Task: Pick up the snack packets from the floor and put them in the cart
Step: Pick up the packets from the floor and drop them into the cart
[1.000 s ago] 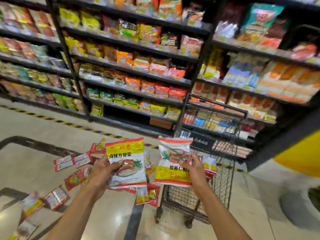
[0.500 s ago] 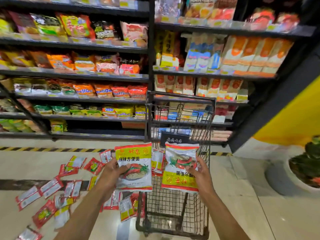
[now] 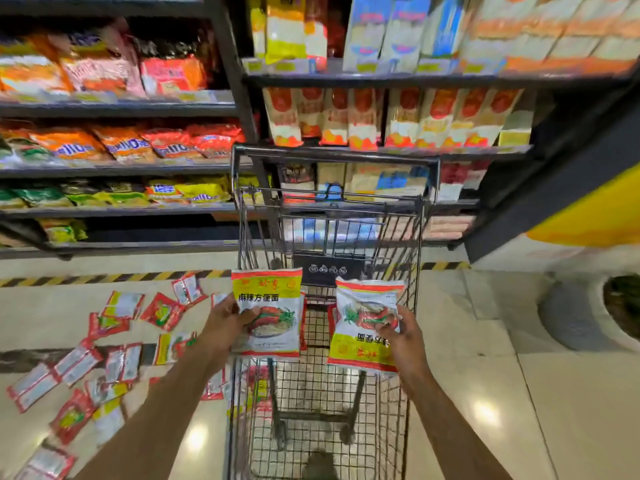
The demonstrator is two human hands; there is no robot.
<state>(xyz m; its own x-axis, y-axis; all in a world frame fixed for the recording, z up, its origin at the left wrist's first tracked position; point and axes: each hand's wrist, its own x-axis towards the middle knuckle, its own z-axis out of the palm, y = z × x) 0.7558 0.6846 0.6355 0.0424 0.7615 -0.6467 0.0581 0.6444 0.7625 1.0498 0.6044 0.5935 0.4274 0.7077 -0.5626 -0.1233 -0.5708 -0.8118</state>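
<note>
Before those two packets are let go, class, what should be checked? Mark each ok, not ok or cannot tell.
1. Left hand grips left packet: ok.
2. Right hand grips right packet: ok.
3. Both packets held over the cart: ok.
4. Room in the cart: ok, bare wire shows.
5. Floor packets all gathered: not ok, many lie to its left.
6. Cart will stay put: cannot tell.

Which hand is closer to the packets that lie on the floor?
Left. The left hand, holding a noodle packet at the cart's left side, is just right of the floor packets. The right hand holds a second packet at the cart's right side, farther away.
</note>
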